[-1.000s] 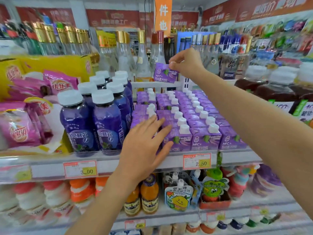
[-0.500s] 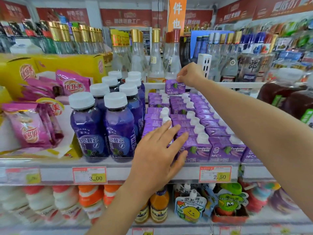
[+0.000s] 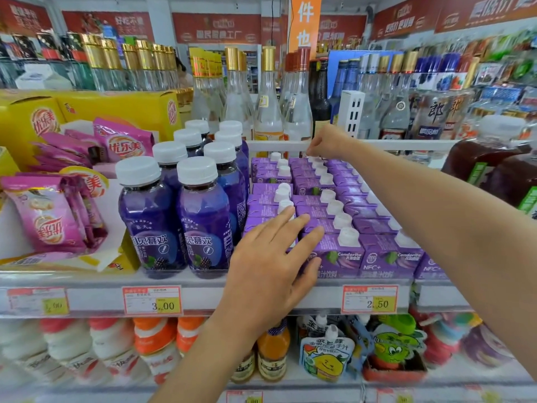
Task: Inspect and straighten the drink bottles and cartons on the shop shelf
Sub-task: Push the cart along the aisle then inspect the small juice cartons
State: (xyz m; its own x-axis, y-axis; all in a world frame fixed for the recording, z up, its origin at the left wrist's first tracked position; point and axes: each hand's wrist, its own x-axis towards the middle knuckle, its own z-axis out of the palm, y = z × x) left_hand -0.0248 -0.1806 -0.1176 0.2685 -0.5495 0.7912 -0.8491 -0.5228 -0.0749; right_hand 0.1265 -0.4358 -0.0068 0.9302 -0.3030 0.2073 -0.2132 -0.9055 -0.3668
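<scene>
right hand [image 3: 328, 142] nearest | pinches back carton [image 3: 299, 162] at 6 o'clock | left hand [image 3: 273, 257] flat, fingers spread on front cartons [image 3: 337, 255]

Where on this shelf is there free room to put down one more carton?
Hardly any. The purple cartons and purple bottles stand packed. One white patch shows between the bottles and the pink sachets; another between the cartons and the dark bottles.
</scene>
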